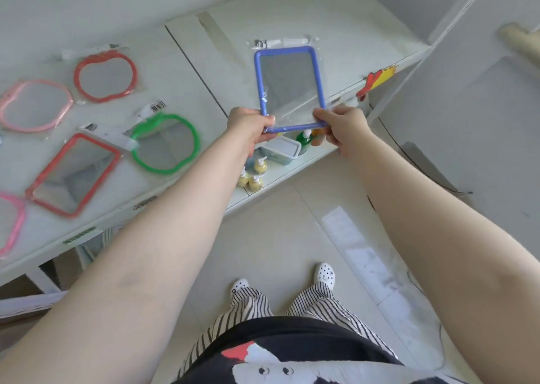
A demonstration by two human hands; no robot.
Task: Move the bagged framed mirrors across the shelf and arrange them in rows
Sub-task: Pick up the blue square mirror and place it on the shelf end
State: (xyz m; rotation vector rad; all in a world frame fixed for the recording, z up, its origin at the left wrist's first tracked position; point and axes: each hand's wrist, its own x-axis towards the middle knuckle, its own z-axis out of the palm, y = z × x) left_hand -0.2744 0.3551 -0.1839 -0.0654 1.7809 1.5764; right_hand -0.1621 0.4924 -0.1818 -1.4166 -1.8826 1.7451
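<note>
A blue rectangular framed mirror [287, 88] in a clear bag hangs over the right section of the white shelf [350, 27]. My left hand [251, 126] pinches its near left corner and my right hand [343, 128] pinches its near right corner. On the left section lie other bagged mirrors: a red apple-shaped one [105, 75], a light pink one [35, 106], a green apple-shaped one [166, 144], a red rectangular one [73, 174] and a pink one [11, 223] cut off by the frame's left edge.
A lower shelf [280, 176] under my hands holds small yellow pump bottles [253, 176], a green bottle [304, 141] and a lidded plastic box [282, 149]. A yellow and red tag [378, 81] sticks out at the shelf's front edge. A black cable [423, 173] runs across the floor.
</note>
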